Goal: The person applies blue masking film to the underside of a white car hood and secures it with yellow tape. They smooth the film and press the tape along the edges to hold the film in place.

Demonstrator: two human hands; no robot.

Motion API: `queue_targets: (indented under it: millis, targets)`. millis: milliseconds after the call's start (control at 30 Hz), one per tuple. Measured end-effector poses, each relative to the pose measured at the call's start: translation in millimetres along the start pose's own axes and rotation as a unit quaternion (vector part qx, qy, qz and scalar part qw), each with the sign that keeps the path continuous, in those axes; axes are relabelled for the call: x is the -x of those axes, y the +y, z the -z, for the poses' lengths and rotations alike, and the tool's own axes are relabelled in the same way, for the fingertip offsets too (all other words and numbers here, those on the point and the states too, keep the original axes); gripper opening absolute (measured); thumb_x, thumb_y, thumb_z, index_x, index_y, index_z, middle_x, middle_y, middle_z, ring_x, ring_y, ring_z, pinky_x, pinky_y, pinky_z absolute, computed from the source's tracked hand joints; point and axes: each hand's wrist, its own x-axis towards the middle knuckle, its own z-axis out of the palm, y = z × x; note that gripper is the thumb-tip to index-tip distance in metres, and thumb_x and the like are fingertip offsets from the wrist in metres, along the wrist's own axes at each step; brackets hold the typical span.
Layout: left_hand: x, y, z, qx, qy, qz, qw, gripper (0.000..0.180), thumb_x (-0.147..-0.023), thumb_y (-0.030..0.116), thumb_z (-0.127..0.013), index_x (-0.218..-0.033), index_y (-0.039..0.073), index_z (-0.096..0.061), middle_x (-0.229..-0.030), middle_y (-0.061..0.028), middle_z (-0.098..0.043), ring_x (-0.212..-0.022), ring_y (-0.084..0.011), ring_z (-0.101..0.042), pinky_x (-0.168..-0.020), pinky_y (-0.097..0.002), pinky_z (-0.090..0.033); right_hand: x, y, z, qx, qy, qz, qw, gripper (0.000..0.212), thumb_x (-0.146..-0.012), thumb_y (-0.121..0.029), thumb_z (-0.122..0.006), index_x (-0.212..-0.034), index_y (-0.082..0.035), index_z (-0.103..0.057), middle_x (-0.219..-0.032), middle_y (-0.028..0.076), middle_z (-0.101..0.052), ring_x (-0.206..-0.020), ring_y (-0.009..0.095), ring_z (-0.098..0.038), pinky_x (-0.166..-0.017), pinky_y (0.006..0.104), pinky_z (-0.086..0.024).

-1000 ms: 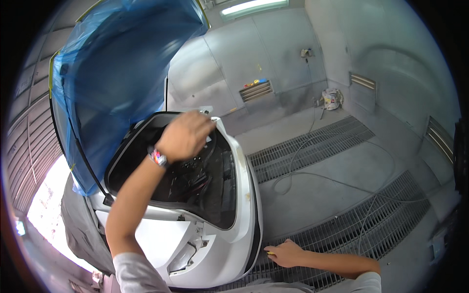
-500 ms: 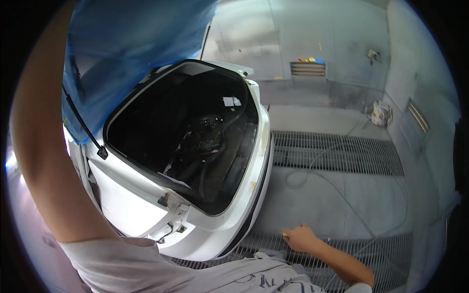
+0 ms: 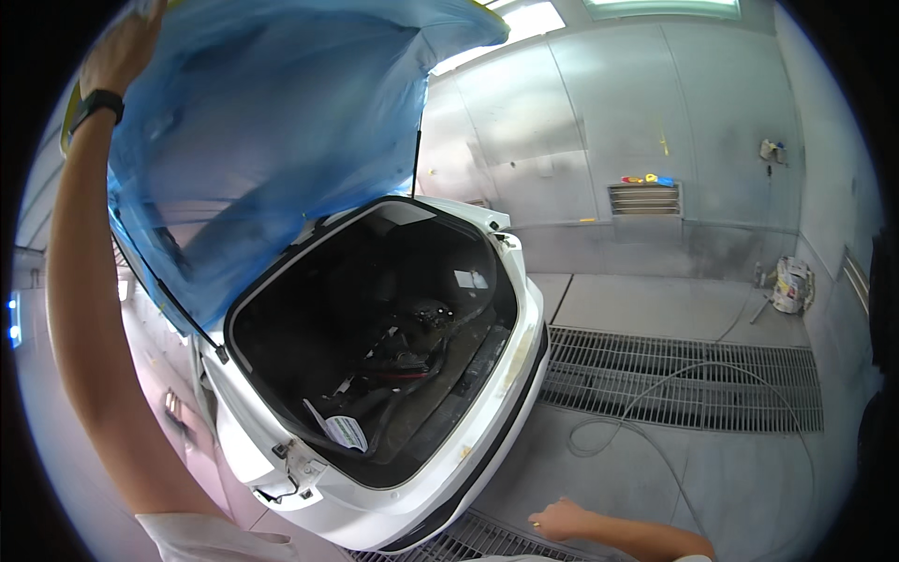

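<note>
My left arm reaches up, and my left hand (image 3: 122,54), with a dark watch (image 3: 97,105) at the wrist, grips the left edge of a raised tailgate. Its fingertips are partly cut off by the rim of the picture. Blue masking film (image 3: 272,103) covers the tailgate, with yellow at its edges. Below it is the open boot of a white car (image 3: 412,501). Low on the right, my right hand (image 3: 562,520) hangs beside the rear bumper with curled fingers, apart from the car. A tiny pale thing shows at its fingers, too small to name.
Inside the boot lie a white printed sheet (image 3: 345,431) and dark loose parts. Floor grates (image 3: 693,379) and a thin hose (image 3: 646,436) lie to the right. A bag-like bundle (image 3: 792,286) stands by the wall, and coloured items (image 3: 646,179) rest above a vent.
The view has tilted upward, so the car sits lower and more of the tailgate shows. My left hand has come into view at the tailgate's edge. My right hand remains curled.
</note>
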Motion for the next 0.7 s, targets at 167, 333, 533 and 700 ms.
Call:
queue_targets:
  millis: [167, 333, 533, 700]
  targets:
    - [-40, 22, -34, -0.052, -0.052, -0.012, 0.997, 0.07, -0.107, 0.06, -0.032, -0.123, 0.002, -0.07, -0.108, -0.0221, -0.074, -0.091, -0.0328, -0.075, -0.089, -0.0481, -0.059, 59, 85, 7, -0.052, 0.01, -0.011, 0.999, 0.031, -0.1, -0.029, -0.048, -0.117, -0.014, -0.069, -0.106, 0.019, -0.075, -0.1, 0.038, -0.071, -0.09, 0.0529, -0.052]
    - [-54, 43, -40, -0.127, -0.171, 0.013, 0.977, 0.054, -0.11, 0.048, -0.03, -0.148, 0.018, -0.053, -0.12, -0.0224, -0.072, -0.112, -0.0387, -0.07, -0.101, -0.053, -0.054, 74, 140, 5, -0.017, -0.041, -0.02, 0.999, 0.031, -0.1, -0.029, -0.049, -0.119, -0.015, -0.069, -0.112, 0.018, -0.074, -0.104, 0.037, -0.071, -0.089, 0.0511, -0.054]
    - [-49, 26, -53, -0.296, -0.144, -0.058, 0.943, 0.061, -0.109, 0.02, -0.03, -0.162, 0.046, -0.019, -0.145, -0.019, -0.058, -0.125, -0.0388, -0.063, -0.106, -0.0555, -0.051, 43, 173, 16, -0.015, -0.073, 0.011, 0.997, 0.04, -0.104, -0.04, -0.046, -0.135, -0.021, -0.062, -0.113, 0.016, -0.074, -0.106, 0.039, -0.07, -0.089, 0.0523, -0.054]
    - [-67, -30, -96, -0.276, -0.112, -0.051, 0.953, 0.062, -0.108, 0.017, -0.031, -0.164, 0.039, -0.018, -0.148, -0.0232, -0.055, -0.128, -0.0402, -0.061, -0.108, -0.0554, -0.049, 30, 207, 55, -0.003, -0.058, 0.064, 0.996, 0.042, -0.101, -0.037, -0.048, -0.136, -0.02, -0.064, -0.11, 0.018, -0.075, -0.101, 0.039, -0.071, -0.088, 0.0525, -0.056]
